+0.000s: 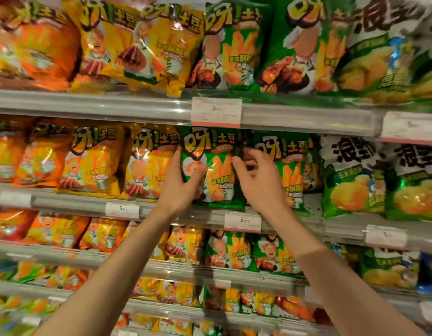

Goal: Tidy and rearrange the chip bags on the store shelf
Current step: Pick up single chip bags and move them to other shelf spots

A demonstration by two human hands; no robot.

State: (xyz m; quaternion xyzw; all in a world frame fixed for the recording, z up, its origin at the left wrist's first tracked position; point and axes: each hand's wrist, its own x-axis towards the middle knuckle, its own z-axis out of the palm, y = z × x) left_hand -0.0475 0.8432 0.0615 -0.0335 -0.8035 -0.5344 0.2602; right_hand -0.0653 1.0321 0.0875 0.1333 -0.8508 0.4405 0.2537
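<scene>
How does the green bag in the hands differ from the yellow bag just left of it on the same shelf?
The green bag has a green ground; the yellow bag is yellow-orange. The green bag is held by the left hand on its left edge, with the right hand at its right edge; the yellow bag is untouched. Both stand upright on the second shelf, same logo and fries picture, similar size.

Left-edge orange foil chip bags point(6, 156) smear with blur; the small white price tags point(216, 112) are unreadable beyond "5"; the left hand point(183, 180) hides the green foil chip bag point(210, 166)'s lower-left corner.
</scene>
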